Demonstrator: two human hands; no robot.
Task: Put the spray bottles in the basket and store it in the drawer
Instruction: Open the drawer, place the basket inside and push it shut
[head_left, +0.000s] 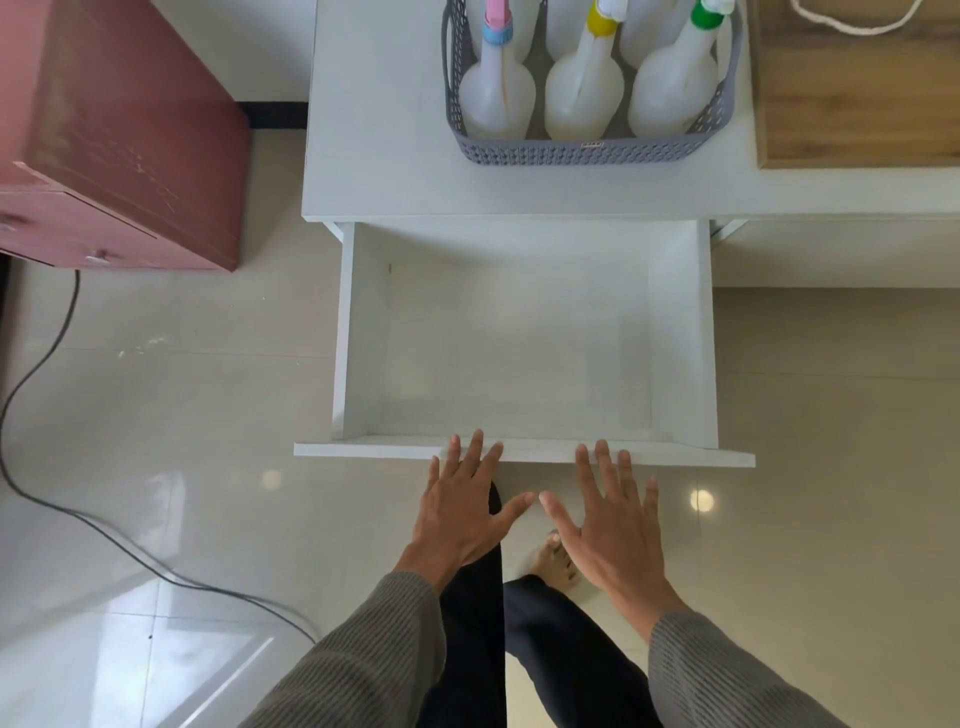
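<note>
Head view | hands spread flat, empty | drawer pulled out | basket on countertop

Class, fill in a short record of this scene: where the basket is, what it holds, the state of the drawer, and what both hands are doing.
basket: on the white counter, behind the drawer
contents: spray bottles, upright
drawer: pulled open, nothing inside
left hand: open, fingertips at the drawer front
right hand: open, fingertips at the drawer front
</note>
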